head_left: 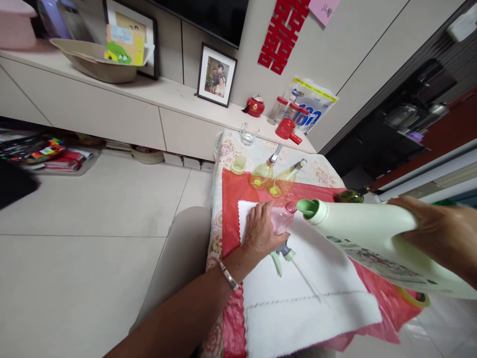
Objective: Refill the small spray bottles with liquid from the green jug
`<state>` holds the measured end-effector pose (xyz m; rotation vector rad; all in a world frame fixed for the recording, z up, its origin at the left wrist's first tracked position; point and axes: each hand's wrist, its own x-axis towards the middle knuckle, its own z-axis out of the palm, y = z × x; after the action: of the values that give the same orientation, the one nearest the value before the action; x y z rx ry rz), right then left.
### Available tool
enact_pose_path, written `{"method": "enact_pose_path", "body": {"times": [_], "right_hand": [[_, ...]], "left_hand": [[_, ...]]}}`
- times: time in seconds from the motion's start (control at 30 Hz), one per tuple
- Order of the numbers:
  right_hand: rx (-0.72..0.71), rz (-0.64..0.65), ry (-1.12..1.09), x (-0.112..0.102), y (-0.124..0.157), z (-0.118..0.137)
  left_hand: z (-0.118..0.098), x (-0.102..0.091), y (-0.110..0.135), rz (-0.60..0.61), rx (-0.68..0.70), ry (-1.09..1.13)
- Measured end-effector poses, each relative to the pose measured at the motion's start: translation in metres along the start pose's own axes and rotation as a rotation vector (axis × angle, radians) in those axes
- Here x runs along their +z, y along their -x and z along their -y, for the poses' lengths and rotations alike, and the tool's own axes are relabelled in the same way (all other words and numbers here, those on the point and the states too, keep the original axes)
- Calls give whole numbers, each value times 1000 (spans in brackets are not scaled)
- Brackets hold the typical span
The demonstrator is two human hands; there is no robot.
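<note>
My left hand (261,229) is wrapped round a small clear pink bottle (282,218) that stands uncapped on a white cloth (298,293). My right hand (443,233) grips a large pale green jug (368,233), tilted so its open spout sits right beside the pink bottle's red-ringed mouth. A green and grey spray head (282,255) with its thin tube lies on the cloth just below my left hand.
Two yellow spray bottles (270,176) and a pale green cap (238,164) stand on the red cloth (233,199) farther back, with a glass (248,133) behind. A dark green bottle (349,196) is at right. A low cabinet (112,112) holds framed photos and jars.
</note>
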<state>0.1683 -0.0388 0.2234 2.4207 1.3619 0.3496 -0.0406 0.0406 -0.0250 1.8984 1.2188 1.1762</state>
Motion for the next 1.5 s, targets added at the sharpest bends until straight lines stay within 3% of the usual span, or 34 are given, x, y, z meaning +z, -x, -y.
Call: {"method": "enact_pose_path", "body": {"times": [0.7, 1.5], "right_hand": [[-11, -31, 38, -8, -3, -1], [-66, -81, 81, 0, -12, -15]], "left_hand": [[-2, -3, 0, -1, -1, -1], [-2, -3, 0, 6, 5, -11]]}}
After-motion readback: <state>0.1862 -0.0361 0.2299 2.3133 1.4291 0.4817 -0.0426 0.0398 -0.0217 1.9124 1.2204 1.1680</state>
